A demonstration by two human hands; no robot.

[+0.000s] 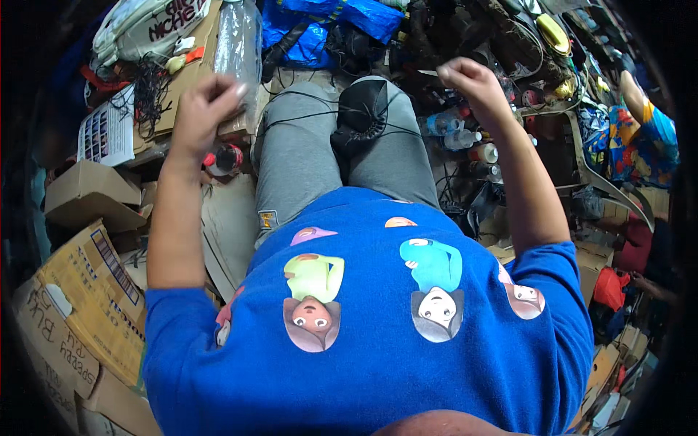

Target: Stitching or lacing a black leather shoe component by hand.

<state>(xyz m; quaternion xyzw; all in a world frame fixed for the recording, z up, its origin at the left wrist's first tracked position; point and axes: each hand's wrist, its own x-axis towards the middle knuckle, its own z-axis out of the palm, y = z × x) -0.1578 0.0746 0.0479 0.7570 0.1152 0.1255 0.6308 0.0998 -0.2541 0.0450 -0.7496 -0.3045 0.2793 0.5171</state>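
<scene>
Head view: on my gray trousers (298, 163) lies a black drawstring pouch (367, 109), cords (320, 111) trailing. Well apart, my left hand (209, 112) curls left of the pouch, my right hand (472, 83) right; I can't see whether they pinch cord.

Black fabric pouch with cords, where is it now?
In the head view, the black fabric pouch is at upper centre over the grey trousers, between the left hand and right hand.
</scene>
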